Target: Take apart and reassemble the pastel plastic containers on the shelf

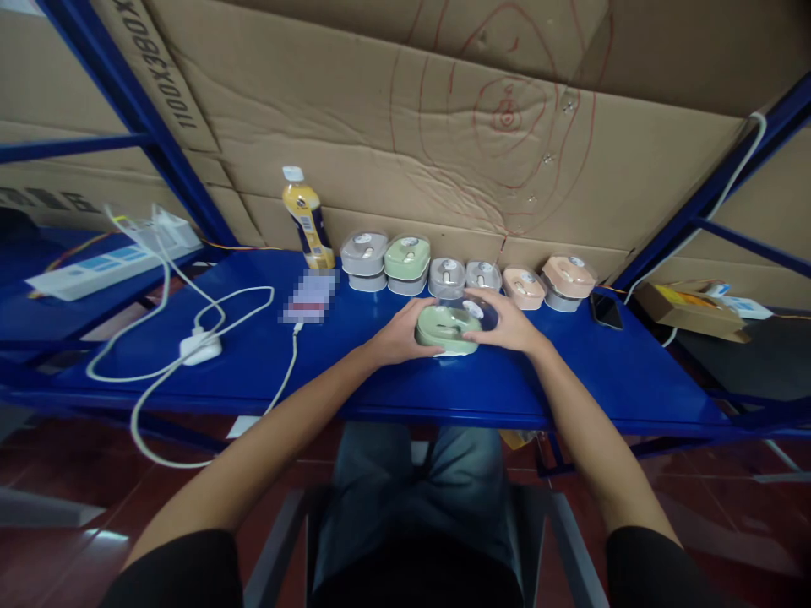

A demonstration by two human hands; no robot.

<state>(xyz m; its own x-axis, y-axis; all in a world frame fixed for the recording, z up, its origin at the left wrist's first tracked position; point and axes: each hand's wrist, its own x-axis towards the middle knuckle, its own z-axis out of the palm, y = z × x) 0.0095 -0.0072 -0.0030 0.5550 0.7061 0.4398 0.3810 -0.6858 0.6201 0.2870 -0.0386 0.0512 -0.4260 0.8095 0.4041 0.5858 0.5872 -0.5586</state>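
A rounded, pale-green plastic box (443, 325) is held between two bare hands, the left hand (405, 332) and the right hand (508, 323), both curved around its sides, over the middle of a glossy blue metal bench (393, 393). A clear plastic cover (487, 316) with a white label is seen by the right fingers; whether it is fully seated cannot be told. Behind, grey, green and peach plastic boxes (447, 276) are lined up, some stacked, flanked by a white-capped yellow drink bottle (307, 221) and a black phone (606, 311).
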